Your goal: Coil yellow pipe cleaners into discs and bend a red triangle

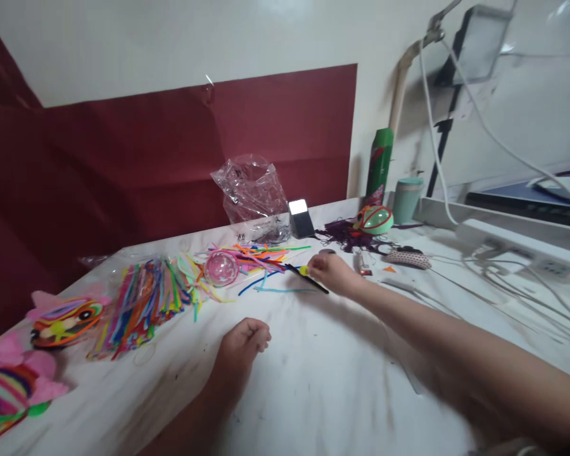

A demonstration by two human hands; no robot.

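My right hand (331, 273) reaches out over the white table (323, 373) and is closed on a black and yellow tool (306, 277), maybe scissors, whose dark tip points toward me. Just beyond it lie loose coloured pipe cleaners (261, 256) and a pink clear ball (221, 268). My left hand (245, 345) rests on the table nearer to me, fingers curled into a loose fist with nothing visible in it.
A bundle of coloured pipe cleaners (142, 297) and two striped craft fish (64, 320) lie at the left. Further back are a clear plastic bag (251, 190), a small dark box (301, 217), a green spray can (379, 163), a green-orange ball (375, 220) and cables (513, 272).
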